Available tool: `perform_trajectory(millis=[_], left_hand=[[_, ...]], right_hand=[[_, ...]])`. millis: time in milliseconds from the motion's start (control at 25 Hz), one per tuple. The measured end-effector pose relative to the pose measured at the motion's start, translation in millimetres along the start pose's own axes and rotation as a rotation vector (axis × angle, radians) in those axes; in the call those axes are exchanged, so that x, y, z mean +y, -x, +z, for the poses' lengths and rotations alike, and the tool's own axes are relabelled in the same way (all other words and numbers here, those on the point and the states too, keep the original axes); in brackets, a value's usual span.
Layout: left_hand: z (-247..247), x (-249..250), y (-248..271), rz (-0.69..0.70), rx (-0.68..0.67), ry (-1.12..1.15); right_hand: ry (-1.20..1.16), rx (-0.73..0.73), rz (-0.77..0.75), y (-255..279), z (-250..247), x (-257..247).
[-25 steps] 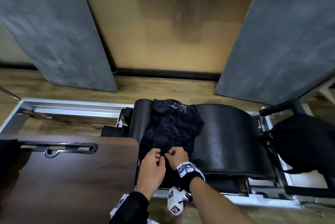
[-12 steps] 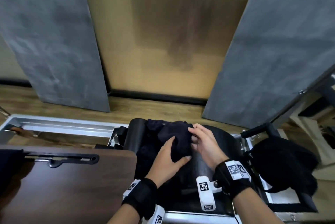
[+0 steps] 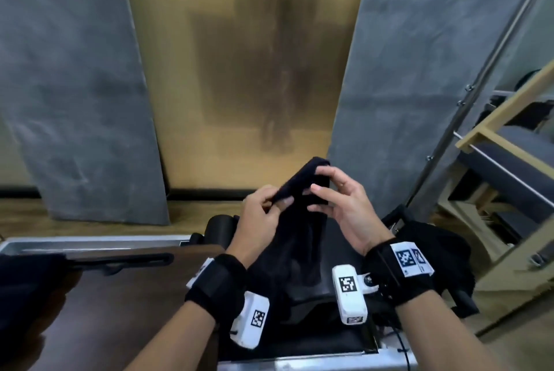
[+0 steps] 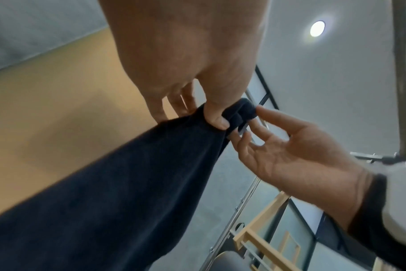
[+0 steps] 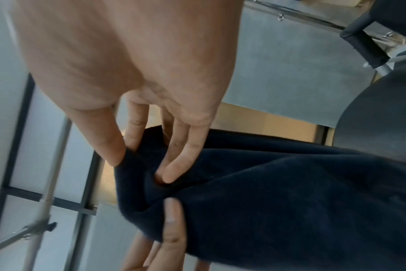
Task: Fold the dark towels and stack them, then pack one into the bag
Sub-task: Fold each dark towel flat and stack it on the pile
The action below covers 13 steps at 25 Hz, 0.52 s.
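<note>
A dark navy towel (image 3: pixel 299 235) hangs in the air above the black padded carriage (image 3: pixel 338 289), held up by its top edge. My left hand (image 3: pixel 277 201) pinches that edge between thumb and fingers; in the left wrist view the thumb digs into the towel (image 4: pixel 127 192). My right hand (image 3: pixel 317 190) grips the bunched top corner just beside it, thumb and fingers (image 5: pixel 172 170) pressed into the towel (image 5: pixel 267 192). A black bag (image 3: pixel 434 250) sits to the right of the carriage, partly hidden by my right wrist.
A brown wooden board (image 3: pixel 120 295) lies at the left, with a dark blurred shape (image 3: pixel 24 274) at its left edge. A metal frame rail (image 3: pixel 90 243) runs behind it. Wood-framed equipment (image 3: pixel 494 160) and a slanted steel pole (image 3: pixel 467 94) stand at the right.
Both hands took the towel off the carriage and raised it; a second ago it lay crumpled there. The head view has tilted upward.
</note>
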State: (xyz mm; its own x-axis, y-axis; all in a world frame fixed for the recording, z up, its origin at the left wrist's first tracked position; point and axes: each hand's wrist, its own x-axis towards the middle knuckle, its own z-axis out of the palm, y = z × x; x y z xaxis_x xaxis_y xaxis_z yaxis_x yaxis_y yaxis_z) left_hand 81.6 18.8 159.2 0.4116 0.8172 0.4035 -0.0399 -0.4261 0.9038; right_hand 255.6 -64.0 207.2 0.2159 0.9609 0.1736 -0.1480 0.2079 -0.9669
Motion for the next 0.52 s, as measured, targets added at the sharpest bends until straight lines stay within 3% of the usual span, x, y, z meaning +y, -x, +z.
perform_trajectory(millis=[120,280,400,520], left_hand=[[-12.2,38.4,29.7,-0.013,-0.026,0.126],[-30.3,69.3,75.0,-0.104,-0.03,0.15],[-43.8,83.7,104.6,-0.237,-0.054,0.247],[-62.8,102.8,126.6,-0.229,-0.083,0.225]], right_hand=[[0.049,-0.058,-0.011,48.1,21.6,-4.3],[0.329,-0.028,-0.06,103.0,59.9,-11.8],[0.502,-0.06,-0.135,129.5,83.4,-16.6],[0.541,-0.058,-0.144,147.9,109.2,-23.7]])
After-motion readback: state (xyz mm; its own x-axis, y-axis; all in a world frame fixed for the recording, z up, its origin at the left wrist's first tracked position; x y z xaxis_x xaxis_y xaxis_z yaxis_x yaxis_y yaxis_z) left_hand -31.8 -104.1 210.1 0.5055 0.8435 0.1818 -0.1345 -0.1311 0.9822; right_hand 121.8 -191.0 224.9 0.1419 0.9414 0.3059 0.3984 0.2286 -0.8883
